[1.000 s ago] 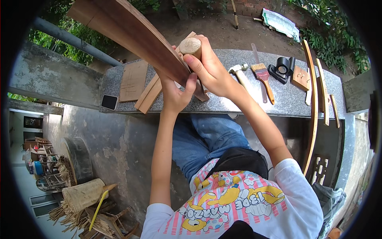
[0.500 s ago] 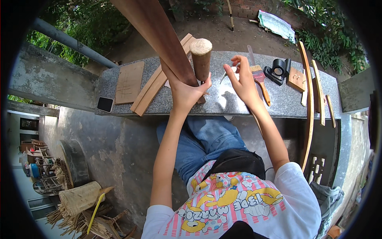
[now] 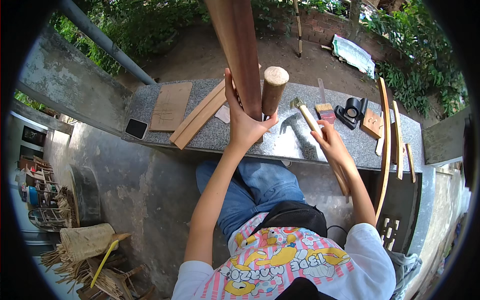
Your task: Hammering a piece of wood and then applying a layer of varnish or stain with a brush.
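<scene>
My left hand (image 3: 246, 131) is closed around the lower end of a dark wooden board (image 3: 244, 60), which stands tilted on the stone slab (image 3: 295, 145). The same hand's thumb and fingers also hold a chisel (image 3: 274, 95) against the board's right side. The chisel has a thick round wooden handle with a pale worn top; its tip is hidden. My right hand (image 3: 332, 143) grips a hammer (image 3: 311, 118) by its light wooden handle. The hammer's metal head points away from me, over the slab and right of the chisel.
Left on the slab are a phone (image 3: 136, 128), a marked board (image 3: 170, 106) and pale wooden strips (image 3: 200, 114). To the right are a paintbrush (image 3: 326, 114), a black tool (image 3: 351, 111), a wooden block (image 3: 372, 123) and long wooden strips (image 3: 385, 150).
The board and chisel have become more upright. My right hand has moved down and right in the view, its fingers closing round the hammer's handle, and the hammer head is now in plain sight.
</scene>
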Demonstrator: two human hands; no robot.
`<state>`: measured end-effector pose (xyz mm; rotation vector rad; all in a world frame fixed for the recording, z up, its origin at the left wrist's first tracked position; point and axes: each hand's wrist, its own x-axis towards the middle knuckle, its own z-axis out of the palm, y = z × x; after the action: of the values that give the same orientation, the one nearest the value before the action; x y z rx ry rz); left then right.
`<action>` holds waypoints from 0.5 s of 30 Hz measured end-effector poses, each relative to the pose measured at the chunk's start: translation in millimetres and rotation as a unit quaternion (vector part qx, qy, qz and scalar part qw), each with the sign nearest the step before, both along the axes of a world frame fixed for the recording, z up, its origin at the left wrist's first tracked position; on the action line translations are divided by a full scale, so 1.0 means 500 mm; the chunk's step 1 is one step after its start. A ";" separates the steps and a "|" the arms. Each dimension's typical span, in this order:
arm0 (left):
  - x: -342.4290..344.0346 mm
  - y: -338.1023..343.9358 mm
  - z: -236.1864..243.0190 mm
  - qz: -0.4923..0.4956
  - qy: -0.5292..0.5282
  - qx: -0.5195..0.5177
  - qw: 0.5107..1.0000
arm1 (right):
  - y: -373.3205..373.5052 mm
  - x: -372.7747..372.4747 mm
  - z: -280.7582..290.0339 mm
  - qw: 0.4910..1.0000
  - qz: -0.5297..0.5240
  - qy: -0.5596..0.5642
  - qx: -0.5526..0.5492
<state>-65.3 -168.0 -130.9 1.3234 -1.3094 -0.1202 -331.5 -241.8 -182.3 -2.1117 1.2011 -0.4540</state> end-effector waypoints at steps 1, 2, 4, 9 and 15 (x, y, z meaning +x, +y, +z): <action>0.003 -0.001 -0.001 -0.011 0.012 0.005 1.000 | 0.009 -0.002 0.038 0.997 0.014 -0.073 0.018; 0.003 -0.004 0.001 -0.006 0.016 0.003 1.000 | 0.024 -0.008 0.096 0.989 0.026 -0.142 0.036; 0.000 -0.001 0.006 -0.041 0.057 0.024 0.997 | 0.055 -0.009 0.199 0.971 0.049 -0.234 -0.025; -0.001 -0.005 0.013 -0.049 0.048 0.012 0.998 | 0.092 0.027 0.399 0.885 0.070 -0.459 0.019; -0.002 -0.010 0.006 -0.057 0.057 0.016 0.997 | 0.100 0.041 0.401 0.984 0.077 -0.154 0.034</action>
<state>-66.3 -172.8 -127.8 1.2498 -1.2902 -0.2937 -311.0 -191.8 18.0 -1.9705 0.8594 -0.6331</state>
